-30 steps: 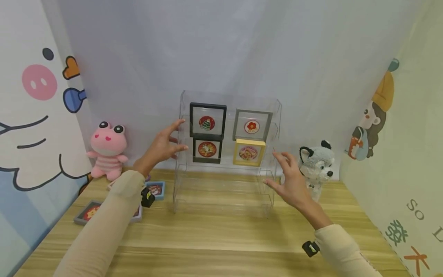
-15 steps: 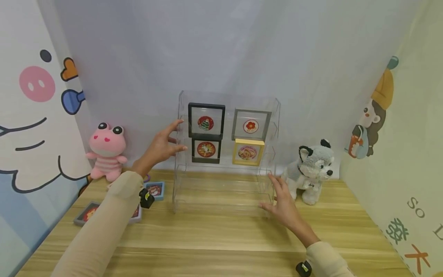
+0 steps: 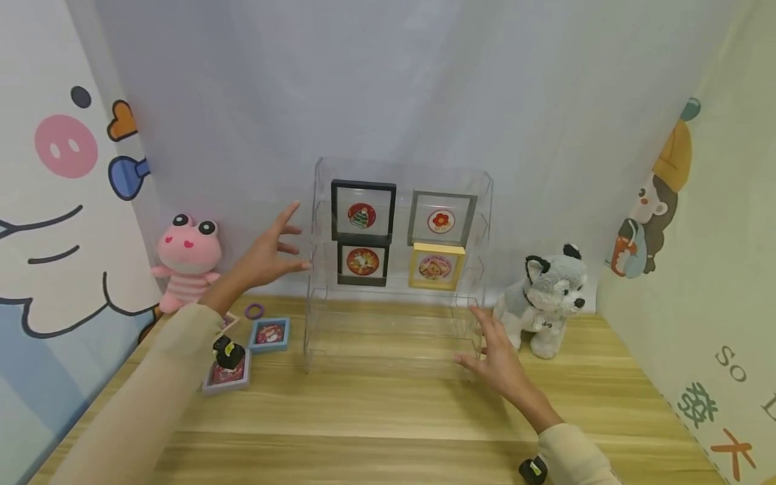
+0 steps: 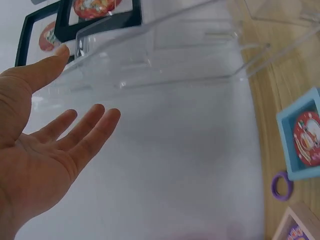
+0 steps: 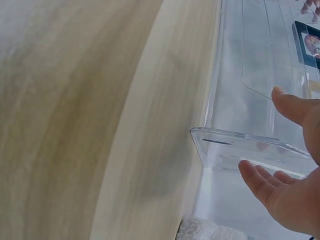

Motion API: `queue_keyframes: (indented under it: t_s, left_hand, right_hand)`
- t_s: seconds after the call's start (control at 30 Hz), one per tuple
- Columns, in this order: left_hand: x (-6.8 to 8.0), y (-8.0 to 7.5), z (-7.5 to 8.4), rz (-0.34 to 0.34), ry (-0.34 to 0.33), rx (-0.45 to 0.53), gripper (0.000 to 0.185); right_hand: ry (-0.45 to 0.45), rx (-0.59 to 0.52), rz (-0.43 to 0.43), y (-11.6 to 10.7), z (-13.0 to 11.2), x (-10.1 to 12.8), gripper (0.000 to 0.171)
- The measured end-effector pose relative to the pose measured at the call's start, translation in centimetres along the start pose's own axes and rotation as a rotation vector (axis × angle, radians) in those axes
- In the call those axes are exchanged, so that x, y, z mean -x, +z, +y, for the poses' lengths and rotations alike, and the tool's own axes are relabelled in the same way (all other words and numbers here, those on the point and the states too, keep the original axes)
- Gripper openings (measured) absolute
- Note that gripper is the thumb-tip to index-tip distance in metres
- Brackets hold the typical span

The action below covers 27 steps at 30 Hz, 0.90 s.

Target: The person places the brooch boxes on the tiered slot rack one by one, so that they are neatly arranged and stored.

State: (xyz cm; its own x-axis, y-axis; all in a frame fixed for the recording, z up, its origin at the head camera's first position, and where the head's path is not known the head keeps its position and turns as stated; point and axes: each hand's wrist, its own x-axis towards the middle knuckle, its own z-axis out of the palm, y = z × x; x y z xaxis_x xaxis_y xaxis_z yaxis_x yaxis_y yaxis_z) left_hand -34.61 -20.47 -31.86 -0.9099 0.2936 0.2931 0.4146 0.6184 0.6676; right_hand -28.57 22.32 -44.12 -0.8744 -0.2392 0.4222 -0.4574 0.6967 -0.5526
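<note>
left hand (image 3: 263,252) spread flat, just beside clear rack (image 3: 397,323), holding nothing.

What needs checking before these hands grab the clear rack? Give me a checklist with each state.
1. Left hand open beside the acrylic display rack: ok, fingers spread, just off its left wall.
2. Right hand open at the rack's lower right corner: ok; contact cannot tell.
3. Four framed pictures seated on the tiers, such as the black frame and yellow frame: ok, upright.
4. Husky plush clear of the right hand: ok, but close.
5. Blue frame and purple ring clear of the rack's left side: ok.
</note>
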Motion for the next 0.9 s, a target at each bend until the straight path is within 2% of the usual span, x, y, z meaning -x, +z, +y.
queue_keyframes:
  t_s: [0.17, 0.33, 0.5, 0.53, 0.7, 0.9]
  left_hand:
    - [1.7, -0.8, -2.7, -0.082, -0.019, -0.075, 0.094]
    - [3.4, -0.8, -5.4, -0.249, -0.052, -0.142, 0.079]
    - [4.3, 0.1, -6.8, -0.391, -0.103, -0.119, 0.070]
    - [4.4, 0.4, -7.0, -0.410, -0.132, -0.112, 0.069]
    - [5.1, 1.8, -8.2, -0.486, -0.194, -0.118, 0.069]
    - [5.2, 2.9, -8.8, -0.513, -0.193, -0.153, 0.073]
  right_hand:
    - [0.000, 0.008, -0.015, 0.0, 0.1, 0.1, 0.093]
    - [0.002, 0.004, -0.020, 0.0, 0.1, 0.1, 0.092]
    - [-0.002, -0.002, -0.018, -0.1, 0.1, 0.0, 0.092]
    - [-0.002, -0.002, -0.017, -0.1, 0.1, 0.0, 0.092]
    - [-0.005, -0.006, -0.019, -0.1, 0.1, 0.0, 0.091]
    - [-0.008, -0.008, -0.020, -0.2, 0.0, 0.0, 0.090]
